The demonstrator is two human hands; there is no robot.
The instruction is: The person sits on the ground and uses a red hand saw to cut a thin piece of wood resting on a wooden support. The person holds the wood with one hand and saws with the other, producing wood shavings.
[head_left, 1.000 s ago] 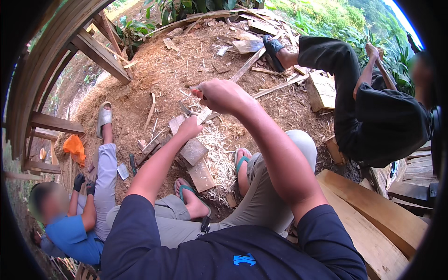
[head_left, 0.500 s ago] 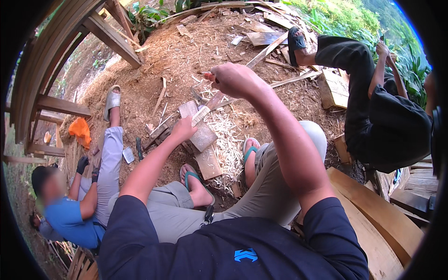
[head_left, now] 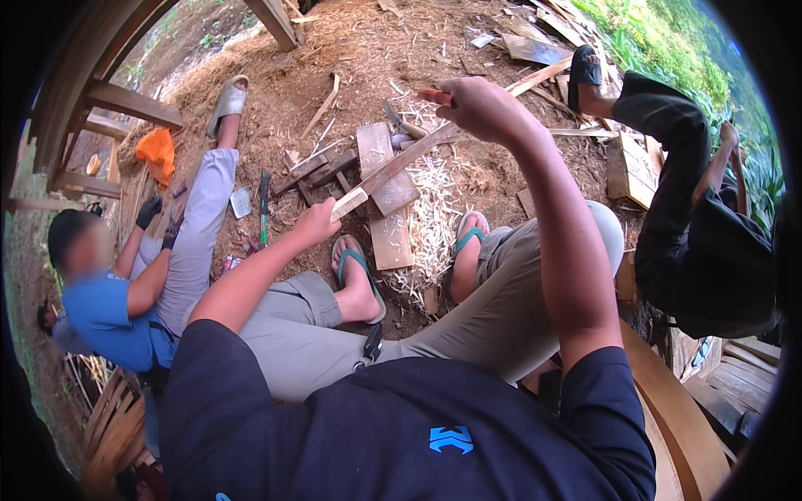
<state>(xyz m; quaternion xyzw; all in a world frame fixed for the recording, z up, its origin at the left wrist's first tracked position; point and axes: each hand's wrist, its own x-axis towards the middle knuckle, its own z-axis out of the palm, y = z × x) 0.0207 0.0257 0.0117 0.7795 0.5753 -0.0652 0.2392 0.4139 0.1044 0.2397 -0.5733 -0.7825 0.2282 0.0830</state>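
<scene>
My left hand (head_left: pixel 314 224) is closed round the near end of a long wooden strip (head_left: pixel 384 177), whose pale cut end shows just past my fingers. The strip slants away to the right, over a stack of wooden blocks (head_left: pixel 391 194). My right hand (head_left: pixel 483 108) is raised near the strip's far part, fingers stretched out to the left; I see nothing in it. Beside the blocks, a knife-like tool (head_left: pixel 411 129) with a curved blade and wooden handle lies on the ground, close to the strip.
Pale shavings (head_left: pixel 433 209) cover the ground between my sandalled feet. A person in blue (head_left: pixel 109 305) sits at left, near an orange cloth (head_left: pixel 156 155) and a green-and-black handled tool (head_left: pixel 264 209). Another person in dark clothes (head_left: pixel 693 242) sits at right. Boards (head_left: pixel 681 409) lie at lower right.
The view has shifted, so the ground and blocks sit higher and further right. My right hand has moved right and away from my left hand. My left hand keeps its hold on the strip.
</scene>
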